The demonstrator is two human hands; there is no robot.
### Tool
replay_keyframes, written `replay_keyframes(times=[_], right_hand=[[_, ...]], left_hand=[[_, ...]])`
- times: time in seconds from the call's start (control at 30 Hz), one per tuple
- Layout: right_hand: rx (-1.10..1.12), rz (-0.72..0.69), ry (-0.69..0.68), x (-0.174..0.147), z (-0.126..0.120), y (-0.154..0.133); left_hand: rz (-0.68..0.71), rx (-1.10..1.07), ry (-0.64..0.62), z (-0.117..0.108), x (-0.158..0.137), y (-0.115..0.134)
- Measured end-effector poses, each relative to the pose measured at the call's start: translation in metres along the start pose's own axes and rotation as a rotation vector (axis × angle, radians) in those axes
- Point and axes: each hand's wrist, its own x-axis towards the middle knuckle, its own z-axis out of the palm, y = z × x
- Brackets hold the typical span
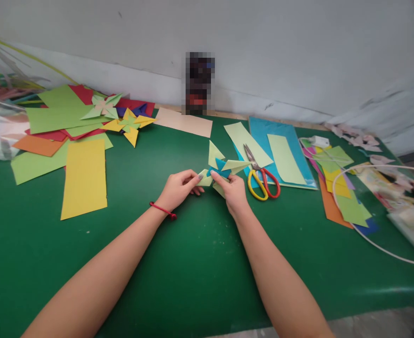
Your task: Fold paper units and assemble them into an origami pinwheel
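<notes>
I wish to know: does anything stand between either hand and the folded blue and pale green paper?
Nothing visible does. The left hand pinches the folded paper by a pale green part, and the right hand holds it near its blue middle. The scissors lie right of the right hand, not between.

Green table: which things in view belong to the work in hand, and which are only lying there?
Likely belonging, being held, close by or matching in colour: blue and pale-green folded paper, held by left hand and right hand; pale-green strips; scissors.

Probably just lying about: yellow sheet; yellow-and-green folded star; white cable.
</notes>
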Motion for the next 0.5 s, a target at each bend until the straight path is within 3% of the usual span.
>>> replay_keyframes(times=[0.5], right_hand=[[0.021, -0.023, -0.001, -0.0005, -0.0004, 0.0024]], left_hand=[[0.003, 0.193, 0.115, 0.0004, -0.0056, 0.0039]])
